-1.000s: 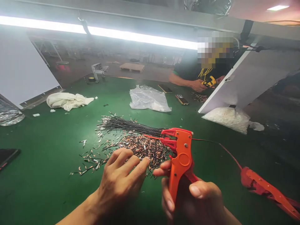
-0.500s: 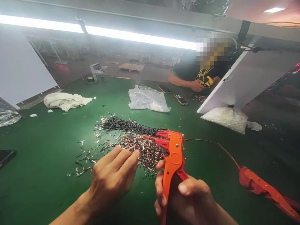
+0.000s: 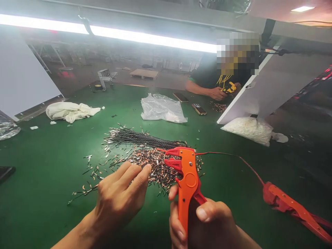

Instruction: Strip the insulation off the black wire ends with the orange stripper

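Observation:
My right hand (image 3: 212, 216) is wrapped round the handle of an orange and red wire stripper (image 3: 188, 180). The tool stands upright with its red jaws parted towards the left. To its left is my left hand (image 3: 124, 190), back up, fingers curled together. A thin black wire (image 3: 82, 194) pokes out on that hand's left side and seems to be held in it; the fingertips' grip is hidden. Just beyond both hands is a heap of short black and copper wire offcuts (image 3: 158, 166). Behind it lies a bundle of long black wires (image 3: 145, 138) with bright ends.
A thin red cord (image 3: 233, 155) runs from behind the stripper to a second orange tool (image 3: 290, 207). Farther back are a clear plastic bag (image 3: 163, 109), two phones (image 3: 199, 109), a white cloth (image 3: 70, 111) and a filled bag (image 3: 249, 129). Opposite, a co-worker's hand (image 3: 217, 93) holds a yellow tool.
The stripper and my right hand have shifted slightly left and down. My left hand has moved a little left, and the black wire's free end has swung down and left.

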The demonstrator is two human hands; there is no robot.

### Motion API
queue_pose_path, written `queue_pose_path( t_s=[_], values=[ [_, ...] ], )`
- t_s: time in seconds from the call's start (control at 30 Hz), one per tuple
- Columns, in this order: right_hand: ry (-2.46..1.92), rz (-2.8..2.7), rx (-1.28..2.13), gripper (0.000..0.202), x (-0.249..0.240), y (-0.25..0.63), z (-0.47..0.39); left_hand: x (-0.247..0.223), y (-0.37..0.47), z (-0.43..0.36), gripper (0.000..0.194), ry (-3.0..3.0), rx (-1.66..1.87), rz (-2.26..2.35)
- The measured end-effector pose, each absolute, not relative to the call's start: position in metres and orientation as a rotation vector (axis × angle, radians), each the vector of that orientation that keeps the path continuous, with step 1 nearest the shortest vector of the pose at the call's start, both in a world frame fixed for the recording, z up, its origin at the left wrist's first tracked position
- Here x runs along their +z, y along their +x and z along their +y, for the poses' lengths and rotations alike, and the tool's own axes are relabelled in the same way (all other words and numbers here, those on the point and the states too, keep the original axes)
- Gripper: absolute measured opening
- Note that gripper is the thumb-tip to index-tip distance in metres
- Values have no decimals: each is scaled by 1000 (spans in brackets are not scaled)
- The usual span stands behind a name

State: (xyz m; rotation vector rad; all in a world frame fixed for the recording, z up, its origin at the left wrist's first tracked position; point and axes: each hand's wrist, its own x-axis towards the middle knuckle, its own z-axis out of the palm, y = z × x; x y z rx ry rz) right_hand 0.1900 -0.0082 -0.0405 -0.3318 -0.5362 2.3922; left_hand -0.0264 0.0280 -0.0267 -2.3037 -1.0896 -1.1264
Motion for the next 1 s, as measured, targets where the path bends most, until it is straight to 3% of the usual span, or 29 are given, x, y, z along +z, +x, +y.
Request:
queue_pose_path(
  t_s=[0.67, 1.0],
  values=[
    [-391, -604, 2225, 32, -42, 182, -10, -30, -28, 17, 27, -2353, -1104, -1031],
    [-588, -747, 2183, 43, -48, 182, -20, -17, -18, 4, 25, -2215, -1062, -972]
  ],
)
